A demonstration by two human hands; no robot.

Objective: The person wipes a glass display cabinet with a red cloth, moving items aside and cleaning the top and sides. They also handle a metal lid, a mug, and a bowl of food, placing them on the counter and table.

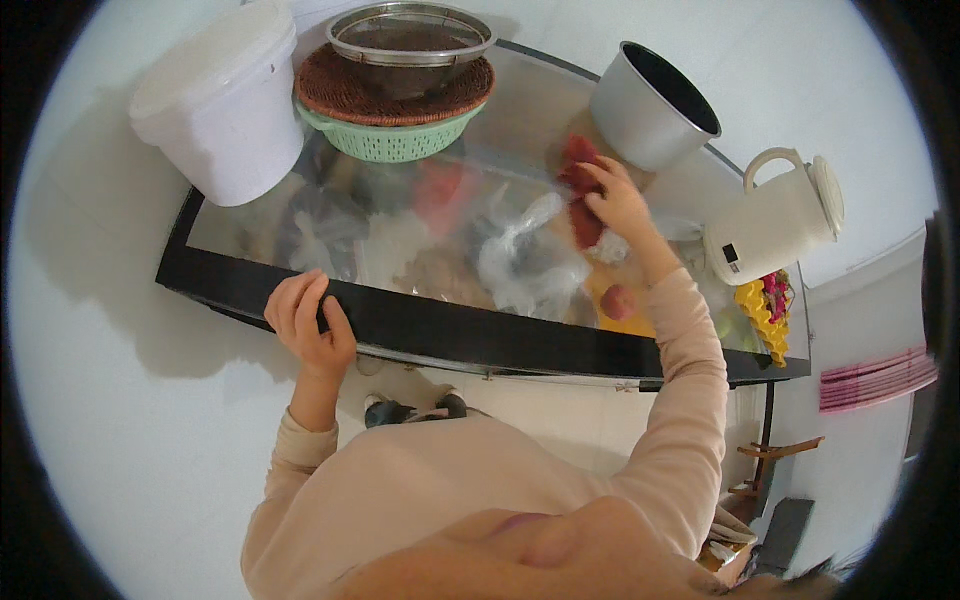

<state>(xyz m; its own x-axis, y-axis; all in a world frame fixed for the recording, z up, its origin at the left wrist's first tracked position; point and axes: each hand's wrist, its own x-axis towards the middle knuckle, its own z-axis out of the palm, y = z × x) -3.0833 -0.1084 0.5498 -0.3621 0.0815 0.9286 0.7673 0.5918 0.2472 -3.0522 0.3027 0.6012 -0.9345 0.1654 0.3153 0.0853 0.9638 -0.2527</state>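
My right hand is on a dark red cloth, its fingers bent over the crumpled fabric on the glass top of a black-edged cabinet, just in front of a silver pot with a dark inside. At the cabinet's front edge on the left, my left hand has its fingers curled and its thumb apart; whether it touches the edge or holds a small dark thing is unclear. Beneath the glass show clear plastic bags, a round reddish fruit and a blurred red item.
A white lidded bucket stands at the back left. Beside it are stacked a green plastic basket, a brown woven tray and a metal strainer. An electric kettle and a yellow holder with pink flowers occupy the right end.
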